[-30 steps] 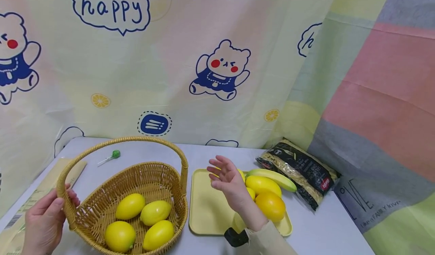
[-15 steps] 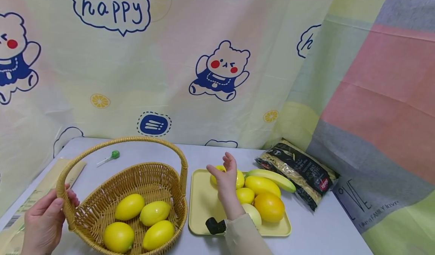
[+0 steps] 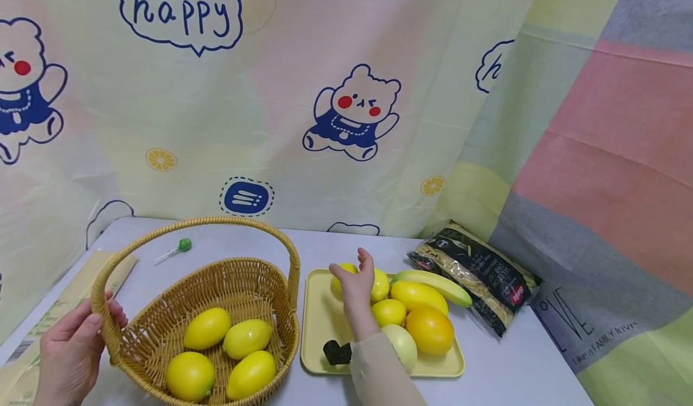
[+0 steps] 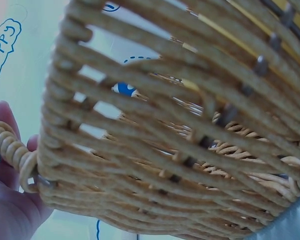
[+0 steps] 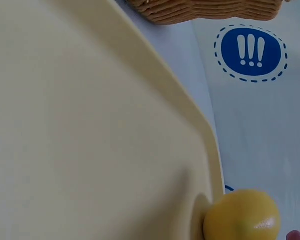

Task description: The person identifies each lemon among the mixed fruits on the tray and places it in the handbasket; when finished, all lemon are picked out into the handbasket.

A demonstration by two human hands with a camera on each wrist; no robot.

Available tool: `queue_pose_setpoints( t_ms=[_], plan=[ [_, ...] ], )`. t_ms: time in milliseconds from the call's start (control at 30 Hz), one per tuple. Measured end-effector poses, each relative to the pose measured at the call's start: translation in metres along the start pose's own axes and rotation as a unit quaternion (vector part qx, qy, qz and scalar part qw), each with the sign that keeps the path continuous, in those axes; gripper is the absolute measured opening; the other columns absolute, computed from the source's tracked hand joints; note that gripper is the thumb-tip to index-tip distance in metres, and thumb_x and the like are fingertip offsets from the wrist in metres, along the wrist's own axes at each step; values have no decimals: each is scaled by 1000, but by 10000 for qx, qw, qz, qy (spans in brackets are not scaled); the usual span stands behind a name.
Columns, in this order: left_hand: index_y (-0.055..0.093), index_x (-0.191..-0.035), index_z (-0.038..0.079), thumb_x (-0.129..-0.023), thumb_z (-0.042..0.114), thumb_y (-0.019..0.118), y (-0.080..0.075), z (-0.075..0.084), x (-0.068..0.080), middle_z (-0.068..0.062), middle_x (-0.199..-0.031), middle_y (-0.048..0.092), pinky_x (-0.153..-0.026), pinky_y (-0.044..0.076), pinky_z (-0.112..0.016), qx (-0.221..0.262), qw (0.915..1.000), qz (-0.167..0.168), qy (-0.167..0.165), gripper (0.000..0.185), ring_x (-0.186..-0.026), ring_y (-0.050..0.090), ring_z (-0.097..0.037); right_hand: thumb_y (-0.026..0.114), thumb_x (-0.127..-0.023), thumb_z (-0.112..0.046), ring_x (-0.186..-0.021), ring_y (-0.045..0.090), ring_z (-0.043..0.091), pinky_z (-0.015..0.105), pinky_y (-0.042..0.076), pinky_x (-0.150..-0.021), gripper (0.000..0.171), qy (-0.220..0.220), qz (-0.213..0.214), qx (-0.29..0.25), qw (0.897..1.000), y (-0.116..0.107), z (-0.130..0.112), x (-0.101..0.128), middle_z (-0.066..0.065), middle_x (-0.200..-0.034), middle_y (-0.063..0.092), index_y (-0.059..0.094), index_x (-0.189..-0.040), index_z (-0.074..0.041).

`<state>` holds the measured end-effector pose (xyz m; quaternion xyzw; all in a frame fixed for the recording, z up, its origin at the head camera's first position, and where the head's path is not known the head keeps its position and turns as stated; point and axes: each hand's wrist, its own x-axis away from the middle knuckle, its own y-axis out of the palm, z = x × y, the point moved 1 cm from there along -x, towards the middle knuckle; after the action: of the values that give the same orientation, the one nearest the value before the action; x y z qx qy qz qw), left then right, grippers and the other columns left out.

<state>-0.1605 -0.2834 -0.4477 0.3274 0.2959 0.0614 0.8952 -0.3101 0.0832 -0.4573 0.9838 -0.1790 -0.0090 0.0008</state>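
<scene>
Lemons are what this is about: four sit in the wicker basket (image 3: 162,328) at the near left of the tabletop (image 3: 503,364), and the left hand (image 3: 67,358) has its fingers curled round the base of the basket's handle, which I'd guess is just to keep it steady. Right beside it is a yellow tray (image 3: 325,328) with more yellow fruit bunched on its right half, so the left half is bare. The right hand (image 3: 354,289) is at the far end of that pile with its fingers curved around a small lemon (image 3: 379,282); can't tell if it's properly gripped or only touched. A banana (image 3: 433,281) lies along the pile's far edge. Further right there's a dark noodle packet (image 3: 476,270) with a red logo too small to read. A green lollipop (image 3: 175,249) lies far left. The curtain behind says "happy" in a speech bubble, and the cloth at right reads "LOVE".
</scene>
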Motion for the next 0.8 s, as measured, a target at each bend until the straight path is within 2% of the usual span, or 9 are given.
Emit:
queue_pose_setpoints(
  t_ms=[200,433,800],
  plan=[
    [59,-114,-11,-92,-13,37,1,1,0,-15,-86,67,-69,54,-26,-177,9998,95,-48,31,-75,64,-20,73,-72,-6,-131,28,36,47,29,-108,70,12,6,185,9998,5,5,-4,16,-140,36,41,-135,-6],
    [60,-114,-9,-92,-12,39,1,2,0,-13,-87,68,-69,54,-25,-336,9990,245,-150,30,-75,65,-18,73,-67,-1,-122,39,34,44,37,-103,71,-5,32,332,9994,12,15,-5,20,-136,40,43,-131,0],
    [60,-114,-10,-92,-13,38,2,1,0,-14,-87,68,-70,54,-25,-182,9996,168,-100,31,-76,65,-20,73,-65,2,-122,41,34,45,35,-103,68,10,70,396,9992,21,20,-5,21,-134,42,45,-128,2]
  ],
)
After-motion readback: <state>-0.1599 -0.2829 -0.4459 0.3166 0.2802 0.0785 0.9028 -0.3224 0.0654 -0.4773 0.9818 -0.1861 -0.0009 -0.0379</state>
